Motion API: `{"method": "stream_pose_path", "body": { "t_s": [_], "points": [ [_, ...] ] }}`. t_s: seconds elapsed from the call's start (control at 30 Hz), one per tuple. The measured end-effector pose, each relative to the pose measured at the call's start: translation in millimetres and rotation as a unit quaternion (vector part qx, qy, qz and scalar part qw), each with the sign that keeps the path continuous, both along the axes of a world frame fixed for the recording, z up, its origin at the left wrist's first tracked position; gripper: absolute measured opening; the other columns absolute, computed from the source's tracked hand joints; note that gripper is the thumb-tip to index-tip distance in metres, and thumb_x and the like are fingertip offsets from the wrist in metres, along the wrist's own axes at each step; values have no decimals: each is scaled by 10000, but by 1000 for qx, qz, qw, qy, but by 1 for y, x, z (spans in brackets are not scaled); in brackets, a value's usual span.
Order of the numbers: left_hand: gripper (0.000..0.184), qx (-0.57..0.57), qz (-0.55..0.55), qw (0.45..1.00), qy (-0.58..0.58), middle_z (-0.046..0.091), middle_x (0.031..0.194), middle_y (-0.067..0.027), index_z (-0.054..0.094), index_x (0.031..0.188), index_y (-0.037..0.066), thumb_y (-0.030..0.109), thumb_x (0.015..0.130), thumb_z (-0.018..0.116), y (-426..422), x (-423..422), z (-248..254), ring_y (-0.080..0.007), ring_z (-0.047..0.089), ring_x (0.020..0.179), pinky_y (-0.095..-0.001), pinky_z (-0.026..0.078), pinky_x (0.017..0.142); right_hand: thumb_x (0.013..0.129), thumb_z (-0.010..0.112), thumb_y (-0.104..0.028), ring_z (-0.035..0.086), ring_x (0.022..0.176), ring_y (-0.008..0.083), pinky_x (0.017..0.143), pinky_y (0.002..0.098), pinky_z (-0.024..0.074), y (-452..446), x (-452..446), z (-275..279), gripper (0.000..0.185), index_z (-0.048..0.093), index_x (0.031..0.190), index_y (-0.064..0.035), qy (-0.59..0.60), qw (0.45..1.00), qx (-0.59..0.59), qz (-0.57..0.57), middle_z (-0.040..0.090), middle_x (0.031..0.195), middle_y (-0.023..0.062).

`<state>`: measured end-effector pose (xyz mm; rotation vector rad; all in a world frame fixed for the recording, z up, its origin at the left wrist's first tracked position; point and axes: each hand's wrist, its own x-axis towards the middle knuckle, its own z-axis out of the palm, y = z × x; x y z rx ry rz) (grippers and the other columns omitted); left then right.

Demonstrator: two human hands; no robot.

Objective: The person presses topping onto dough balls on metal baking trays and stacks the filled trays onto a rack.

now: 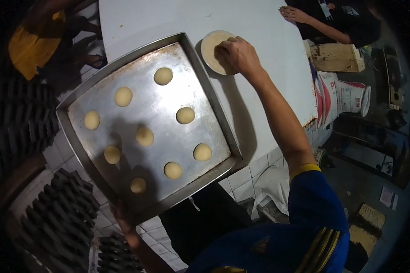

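From my remote station I record the right hand (242, 55) over the small bowl (218, 71) at the far side of the white table (273, 95). Its fingers are bunched together, the tips down inside the rim at the pale, crumb-like filling (211, 44); whether they pinch any, I cannot tell. The square metal baking tray (161, 102) lies left of this hand, just beside the bowl, and carries nine dough balls (185, 115), spaced apart. I find the left hand (121, 220) against the tray's near left corner, partly hidden; its grip I cannot determine.
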<state>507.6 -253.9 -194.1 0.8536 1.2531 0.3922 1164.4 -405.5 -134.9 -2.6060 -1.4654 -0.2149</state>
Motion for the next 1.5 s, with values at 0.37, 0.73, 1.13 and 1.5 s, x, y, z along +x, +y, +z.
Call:
{"method": "stream_pose_path", "body": {
  "t_s": [0.37,0.73,1.13,1.5],
  "points": [
    [533,126,-88,988,12,504,1522,-123,429,1567,-22,270,1129,511,-2,-32,-39,-258,466,1405,-396,333,1195,993,756,-269,695,1018,127,911,269,528,-18,0,24,354,752,1225,-2,523,801,217,-195,776,1082,56],
    [594,29,-35,999,-13,529,1496,-72,441,1550,2,408,1119,483,7,16,-5,-216,495,1366,-386,374,1160,945,772,-167,703,860,246,793,371,587,78,-245,7,167,777,1067,-53,320,921,72,211,759,972,86],
    [876,31,-45,994,98,458,1606,-183,360,1637,13,520,986,655,11,42,33,-296,391,1499,-421,250,1255,924,651,-147,609,1009,238,876,369,540,69,-270,-13,380,690,1296,-77,124,946,-44,297,650,1199,59],
    [842,28,-58,990,124,431,1640,-172,349,1645,18,466,999,652,11,36,24,-287,391,1505,-398,252,1256,1014,655,-368,508,1413,319,1116,485,436,56,-277,-3,568,552,1488,-72,166,932,-46,319,533,1559,99]
  ]
}}
